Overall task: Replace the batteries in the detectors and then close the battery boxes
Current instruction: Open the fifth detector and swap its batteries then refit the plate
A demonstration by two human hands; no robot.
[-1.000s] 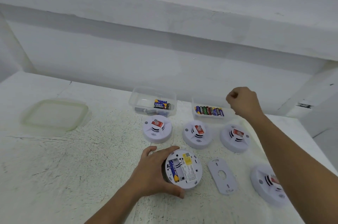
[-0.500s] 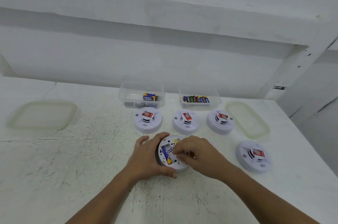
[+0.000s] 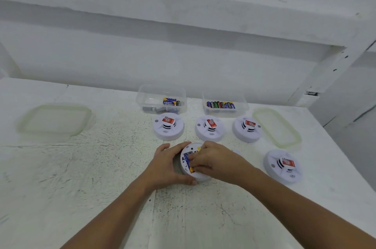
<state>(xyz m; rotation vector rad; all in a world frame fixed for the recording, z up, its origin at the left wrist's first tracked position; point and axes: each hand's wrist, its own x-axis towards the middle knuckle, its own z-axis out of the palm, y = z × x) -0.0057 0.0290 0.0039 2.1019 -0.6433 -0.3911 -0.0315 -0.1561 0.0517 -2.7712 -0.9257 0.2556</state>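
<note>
A white round detector [image 3: 192, 148] lies upside down on the table, its battery compartment open. My left hand [image 3: 166, 164] grips its left rim, thumb at the near edge. My right hand [image 3: 213, 160] covers the compartment with curled fingers, and its fingertips pinch a blue-and-yellow battery [image 3: 186, 161] in the slot. Most of the compartment is hidden under that hand. Three other detectors [image 3: 168, 126] [image 3: 210, 129] [image 3: 247, 129] stand in a row behind, and another detector [image 3: 282, 166] sits at the right. Each has a red label on top.
Two clear boxes stand at the back: the left box [image 3: 142, 97] holds a few batteries, the right box [image 3: 245, 104] a row of several. One translucent lid [image 3: 54, 119] lies far left, another lid [image 3: 276, 126] far right. A wall rises behind the table.
My right hand came from the right battery box down onto the overturned detector and now works at its compartment. My left hand kept its grip on the detector.
</note>
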